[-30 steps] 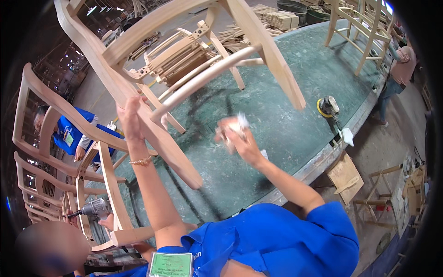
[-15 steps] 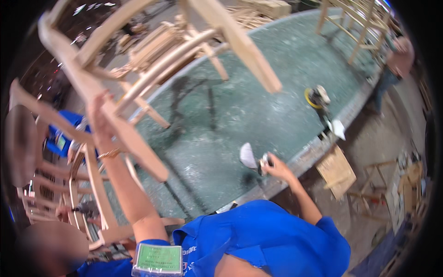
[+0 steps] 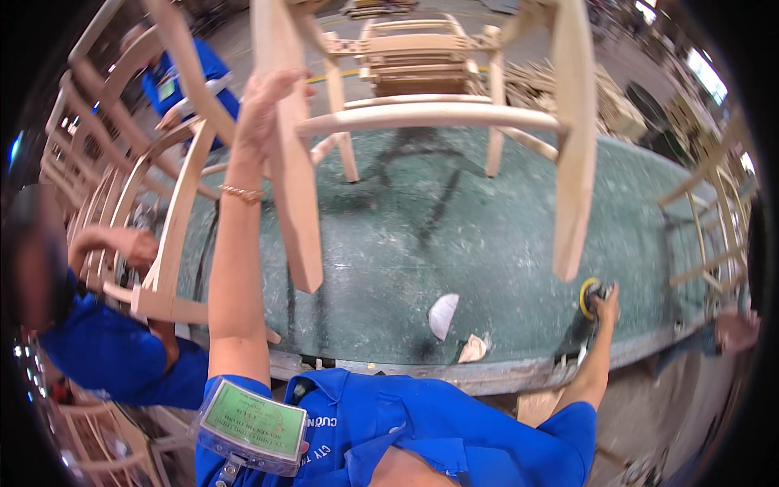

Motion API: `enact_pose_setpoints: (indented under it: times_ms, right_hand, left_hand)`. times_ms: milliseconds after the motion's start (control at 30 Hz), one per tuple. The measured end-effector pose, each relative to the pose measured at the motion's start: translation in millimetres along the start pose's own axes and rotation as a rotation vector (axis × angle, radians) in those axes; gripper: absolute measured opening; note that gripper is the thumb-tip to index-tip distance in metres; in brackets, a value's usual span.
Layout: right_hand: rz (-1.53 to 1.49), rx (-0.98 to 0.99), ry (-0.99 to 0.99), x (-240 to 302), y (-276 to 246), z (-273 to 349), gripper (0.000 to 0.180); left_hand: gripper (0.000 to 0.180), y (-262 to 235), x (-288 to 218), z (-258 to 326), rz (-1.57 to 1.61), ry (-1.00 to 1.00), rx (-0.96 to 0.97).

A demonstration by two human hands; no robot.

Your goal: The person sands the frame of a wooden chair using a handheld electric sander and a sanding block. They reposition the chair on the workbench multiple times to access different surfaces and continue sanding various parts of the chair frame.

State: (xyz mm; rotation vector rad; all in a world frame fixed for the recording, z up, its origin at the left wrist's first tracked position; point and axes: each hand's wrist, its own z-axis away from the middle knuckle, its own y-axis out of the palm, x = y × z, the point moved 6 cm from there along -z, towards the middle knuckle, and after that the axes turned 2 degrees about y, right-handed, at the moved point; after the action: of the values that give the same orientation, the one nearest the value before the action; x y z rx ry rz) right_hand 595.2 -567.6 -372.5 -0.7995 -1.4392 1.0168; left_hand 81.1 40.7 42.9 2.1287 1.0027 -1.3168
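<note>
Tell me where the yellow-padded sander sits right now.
In the head view, the sander sits at the right on the green worktable, near its front edge, under the right hand and right of the white sandpaper sheet.

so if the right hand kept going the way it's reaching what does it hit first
The right hand reaches out over the green table and is already at the yellow-padded sander; that tool is the first thing in its line. Whether the fingers have closed on it is unclear at this size.
</note>
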Motion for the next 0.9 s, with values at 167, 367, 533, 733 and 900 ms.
enact_pose_setpoints:
  times_ms: [167, 367, 533, 733, 900]
  right_hand:
    - [0.133, -0.032, -0.037, 19.8, 5.9, 5.3, 0.088]
    - [-0.231, 0.283, -0.387, 190.6, -15.1, 155.4, 0.079]
    - [-0.924, 0.576, -0.631, 365.5, -81.9, 328.3, 0.095]
    - [-1.659, 0.671, -0.82, 533.9, -182.9, 407.2, 0.08]
    - [-1.9, 0.608, -0.792, 598.1, -187.4, 408.5, 0.071]
  left_hand:
    - [0.038, 0.6, -13.2, 21.7, -0.054, 0.068, -0.052]
    - [0.04, 1.7, -18.1, 22.4, -0.013, 0.131, -0.042]
    - [0.044, 17.4, -18.8, 33.4, -0.034, 0.177, -0.033]
    - [0.047, 1.4, -3.4, 57.6, 0.15, 0.155, -0.068]
    - [0.052, 21.3, -23.6, 86.5, 0.03, 0.197, -0.011]
